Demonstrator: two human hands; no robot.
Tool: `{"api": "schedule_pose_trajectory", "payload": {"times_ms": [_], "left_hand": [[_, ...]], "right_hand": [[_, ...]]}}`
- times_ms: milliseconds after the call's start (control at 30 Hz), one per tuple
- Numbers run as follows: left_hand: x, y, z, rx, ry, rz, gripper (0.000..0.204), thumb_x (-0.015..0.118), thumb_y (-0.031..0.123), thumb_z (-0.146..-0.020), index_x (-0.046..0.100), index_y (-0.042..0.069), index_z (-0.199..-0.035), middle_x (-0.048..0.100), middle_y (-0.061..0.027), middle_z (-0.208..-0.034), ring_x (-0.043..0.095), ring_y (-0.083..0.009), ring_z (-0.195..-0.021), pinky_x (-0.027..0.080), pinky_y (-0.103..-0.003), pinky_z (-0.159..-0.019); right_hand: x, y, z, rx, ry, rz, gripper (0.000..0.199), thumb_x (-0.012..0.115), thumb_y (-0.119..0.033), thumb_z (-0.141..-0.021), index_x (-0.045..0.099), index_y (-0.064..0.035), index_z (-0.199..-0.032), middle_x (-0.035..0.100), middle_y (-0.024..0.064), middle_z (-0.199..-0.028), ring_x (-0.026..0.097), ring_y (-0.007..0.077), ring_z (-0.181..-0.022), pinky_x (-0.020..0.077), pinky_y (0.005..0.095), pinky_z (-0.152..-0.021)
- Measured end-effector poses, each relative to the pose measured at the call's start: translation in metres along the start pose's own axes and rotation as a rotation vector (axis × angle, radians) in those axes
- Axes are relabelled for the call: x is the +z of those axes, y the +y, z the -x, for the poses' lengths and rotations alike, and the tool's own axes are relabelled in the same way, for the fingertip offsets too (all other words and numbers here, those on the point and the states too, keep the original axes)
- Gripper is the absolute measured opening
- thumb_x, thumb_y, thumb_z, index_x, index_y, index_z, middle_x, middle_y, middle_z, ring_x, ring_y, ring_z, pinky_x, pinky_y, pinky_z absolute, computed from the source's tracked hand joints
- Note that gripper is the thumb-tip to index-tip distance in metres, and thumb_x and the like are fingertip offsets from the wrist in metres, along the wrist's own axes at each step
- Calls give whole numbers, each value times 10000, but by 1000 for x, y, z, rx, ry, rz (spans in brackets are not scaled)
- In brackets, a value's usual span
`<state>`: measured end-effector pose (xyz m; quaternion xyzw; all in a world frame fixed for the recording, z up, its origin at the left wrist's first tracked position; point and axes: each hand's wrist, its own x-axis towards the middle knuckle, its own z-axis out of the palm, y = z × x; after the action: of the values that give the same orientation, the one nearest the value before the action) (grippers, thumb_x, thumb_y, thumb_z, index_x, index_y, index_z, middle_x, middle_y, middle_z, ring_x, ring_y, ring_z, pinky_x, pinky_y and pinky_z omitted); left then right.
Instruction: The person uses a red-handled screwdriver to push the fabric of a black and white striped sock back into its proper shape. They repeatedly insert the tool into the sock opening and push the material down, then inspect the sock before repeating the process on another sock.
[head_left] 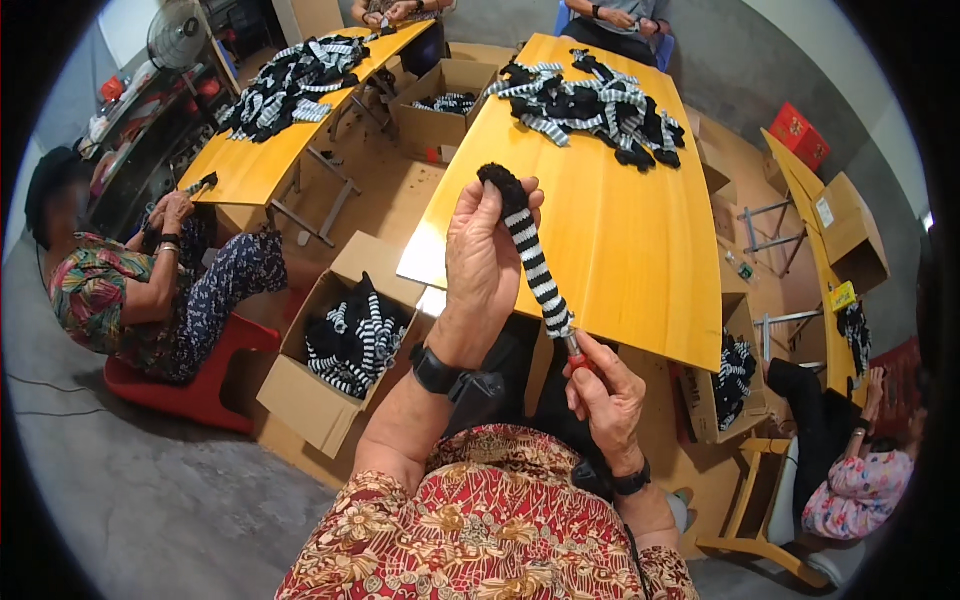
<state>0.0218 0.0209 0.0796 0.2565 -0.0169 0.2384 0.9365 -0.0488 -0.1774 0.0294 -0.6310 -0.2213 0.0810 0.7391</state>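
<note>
A narrow knitted tube point(537, 268), black at its upper end and striped black and white below, stretches between my two hands over the near edge of the yellow table. My left hand point(480, 255) pinches the black end between thumb and fingers. Lower and to the right, my right hand point(610, 395) is closed around a small red-handled tool point(576, 352) with a metal shank. The tool's metal end meets the lower striped end of the tube; its tip is hidden there, so its exact kind does not show.
Striped knitted pieces lie heaped on the yellow table point(640, 260) and on another table point(225, 165) at left. An open carton point(300, 400) of them stands at my left, another carton point(750, 415) at right. Several people sit around, one on a red chair point(190, 375).
</note>
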Motion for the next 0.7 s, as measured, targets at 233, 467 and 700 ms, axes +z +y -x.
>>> {"api": "schedule_pose_trajectory", "payload": {"times_ms": [233, 467, 700], "left_hand": [[-6, -7, -11, 95, 77, 49, 126, 526, 186, -983, 521, 70, -1034, 662, -140, -1015, 652, -217, -948, 538, -326, -841], [-13, -11, -17, 31, 129, -44, 102, 484, 181, -1000, 482, 86, -1037, 656, -150, -993, 668, -222, -879, 552, -325, -810], [-4, 1, -8, 23, 18, -79, 237, 522, 232, -986, 489, 51, -1135, 634, -132, -1058, 637, -215, -957, 540, -324, -847]], "right_hand": [[6, 18, 12, -34, 46, -55, 361, 533, 8, -926, 560, -10, -1285, 576, 47, -915, 517, 69, -603, 380, 184, -465], [3, 8, -6, -62, -24, -22, 344, 530, 6, -926, 579, -12, -1266, 579, 36, -896, 512, 59, -604, 376, 180, -468], [3, 12, 0, -8, 35, -33, 336, 535, 3, -925, 587, -15, -1257, 584, 28, -902, 508, 51, -600, 377, 181, -462]]}}
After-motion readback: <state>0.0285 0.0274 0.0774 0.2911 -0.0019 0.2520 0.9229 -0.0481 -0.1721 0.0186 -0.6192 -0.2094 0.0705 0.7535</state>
